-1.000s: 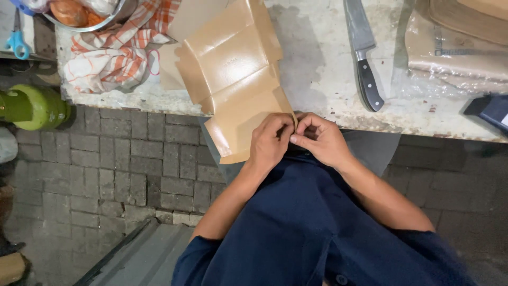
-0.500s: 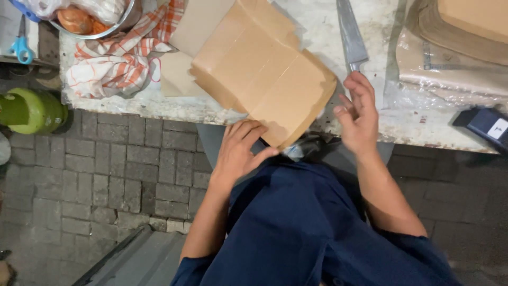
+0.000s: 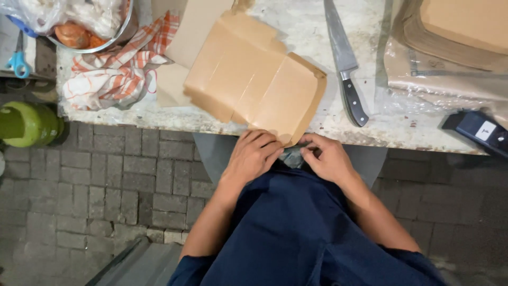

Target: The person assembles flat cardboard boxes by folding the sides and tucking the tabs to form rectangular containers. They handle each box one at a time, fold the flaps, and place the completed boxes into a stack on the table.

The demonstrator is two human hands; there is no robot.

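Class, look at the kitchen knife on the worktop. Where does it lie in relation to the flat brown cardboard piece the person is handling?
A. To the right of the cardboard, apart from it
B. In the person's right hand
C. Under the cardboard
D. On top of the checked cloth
A: the kitchen knife lies bare on the worktop to the right of the cardboard piece, not touching it, while the left hand and right hand are at the cardboard's near edge.

Stone-topped desk over a brick-paved floor, seen from above.
Desk (image 3: 328, 32) top is pale, speckled and worn, its front edge chipped. Floor (image 3: 121, 185) is grey paving bricks in a staggered pattern, dim under the desk edge. A green gas cylinder (image 3: 26, 123) stands at left; a grey slab (image 3: 143, 265) lies at the bottom.
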